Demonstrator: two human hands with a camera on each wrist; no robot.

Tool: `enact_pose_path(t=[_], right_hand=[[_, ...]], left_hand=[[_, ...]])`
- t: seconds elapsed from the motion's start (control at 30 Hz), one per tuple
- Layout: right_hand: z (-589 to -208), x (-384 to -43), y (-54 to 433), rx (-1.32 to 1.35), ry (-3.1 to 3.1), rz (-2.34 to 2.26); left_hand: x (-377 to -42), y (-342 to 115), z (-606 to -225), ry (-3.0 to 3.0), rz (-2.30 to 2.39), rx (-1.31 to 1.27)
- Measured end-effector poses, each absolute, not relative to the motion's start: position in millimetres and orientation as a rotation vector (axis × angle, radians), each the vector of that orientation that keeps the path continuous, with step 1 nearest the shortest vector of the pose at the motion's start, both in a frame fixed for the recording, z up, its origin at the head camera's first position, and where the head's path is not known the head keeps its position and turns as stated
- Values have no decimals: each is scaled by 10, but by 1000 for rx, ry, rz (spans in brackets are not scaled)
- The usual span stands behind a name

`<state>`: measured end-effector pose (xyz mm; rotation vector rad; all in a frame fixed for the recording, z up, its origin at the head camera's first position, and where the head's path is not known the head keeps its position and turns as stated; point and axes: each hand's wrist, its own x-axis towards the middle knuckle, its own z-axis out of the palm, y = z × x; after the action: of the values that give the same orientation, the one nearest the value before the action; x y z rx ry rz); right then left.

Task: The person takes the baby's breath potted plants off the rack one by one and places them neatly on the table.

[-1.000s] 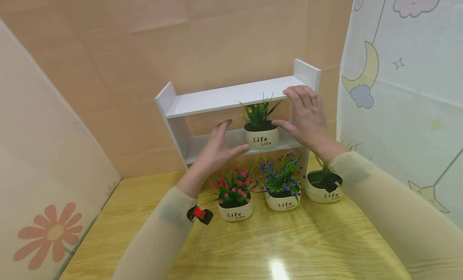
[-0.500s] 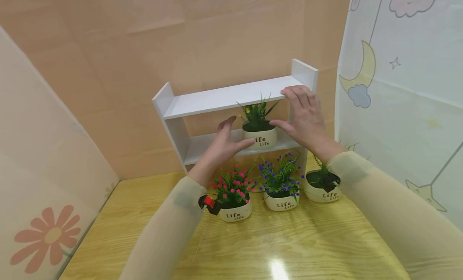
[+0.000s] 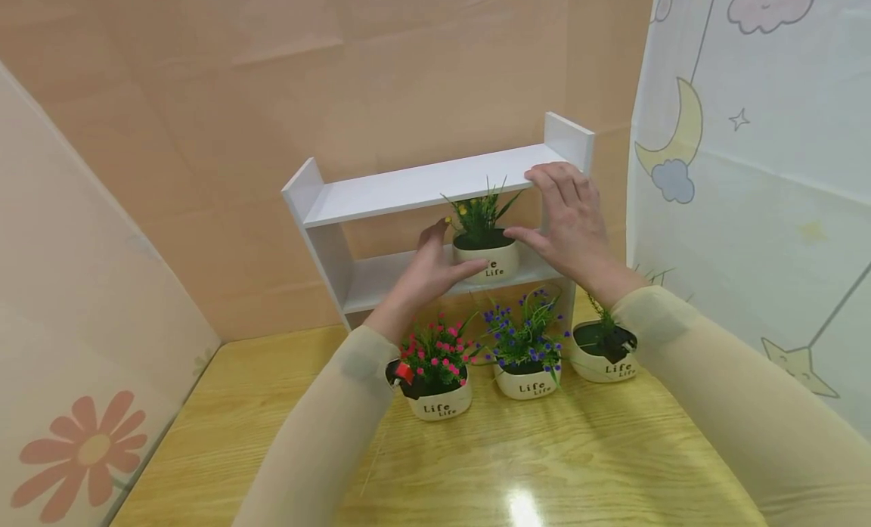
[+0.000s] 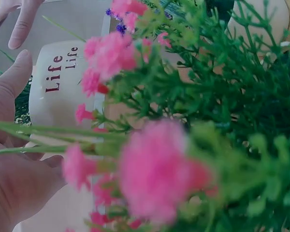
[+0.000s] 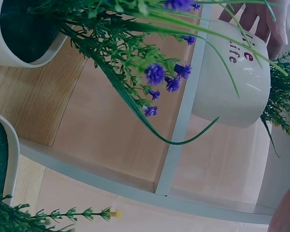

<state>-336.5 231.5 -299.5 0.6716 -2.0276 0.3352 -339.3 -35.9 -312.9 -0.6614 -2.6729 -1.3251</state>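
Note:
A cream "Life" pot [image 3: 505, 262] with grass and small yellow flowers stands on the middle board of a white shelf [image 3: 408, 187]. My left hand [image 3: 438, 266] is at its left end, thumb straight across the front and fingers reaching along the side towards the back. In the left wrist view the same pot [image 4: 63, 89] shows beyond the left thumb and fingers. My right hand [image 3: 571, 221] is spread at the pot's right, fingertips at the front edge of the top board, thumb pointing at the pot's rim. The right wrist view shows the pot [image 5: 232, 87] sitting on the board.
Below, on the wooden table [image 3: 435, 474], stand a pink-flowered pot [image 3: 438, 407], a blue-flowered pot [image 3: 527, 385] and another green plant pot [image 3: 602, 361]. The left forearm passes over the pink one. A peach backdrop [image 3: 442, 73] hangs behind the shelf.
My left hand has moved right and now has its thumb over the pot's front. The right hand and the pot keep their places at the shelf; the head view has shifted slightly.

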Motion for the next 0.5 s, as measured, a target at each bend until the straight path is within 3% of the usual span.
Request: enact_pose_path(t=[0.5], right_hand=[[-3018, -3362, 2347, 669, -2034, 333]], left_hand=[[-3510, -210, -3190, -2635, -1364, -731]])
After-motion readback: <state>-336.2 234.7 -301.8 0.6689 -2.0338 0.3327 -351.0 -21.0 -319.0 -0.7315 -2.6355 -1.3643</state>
